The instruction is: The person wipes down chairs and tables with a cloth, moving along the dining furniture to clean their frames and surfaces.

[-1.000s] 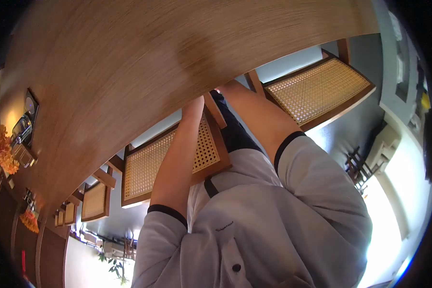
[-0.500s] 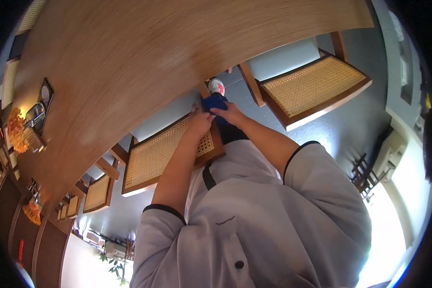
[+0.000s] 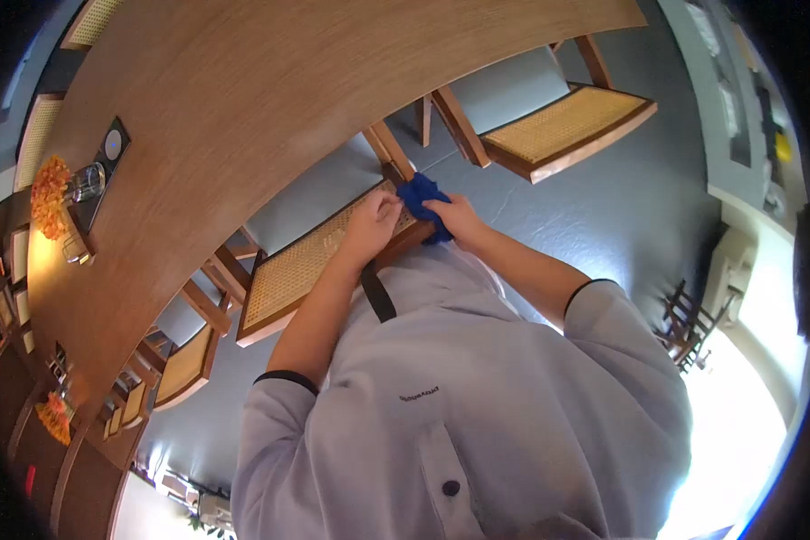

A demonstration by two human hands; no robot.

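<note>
A crumpled dark blue cloth (image 3: 423, 200) hangs in front of my body, by the near corner of a chair with a woven cane back (image 3: 310, 256). My right hand (image 3: 454, 218) grips the cloth from its right side. On the other side is my left hand (image 3: 375, 219), its fingers curled close to the cloth's left edge, over the cane panel. Whether the left fingertips pinch anything is too small to tell.
The long wooden table (image 3: 243, 117) spans the upper left. On it are orange flowers (image 3: 51, 198), a glass (image 3: 87, 183) and a dark tray (image 3: 108, 166). Another cane chair (image 3: 567, 130) stands at the upper right. More chairs line the table at the lower left.
Both hands have come out from below the table edge, with the blue cloth now in view and raised nearer my body. The left hand has drawn slightly away from the cloth. The view has shifted.
</note>
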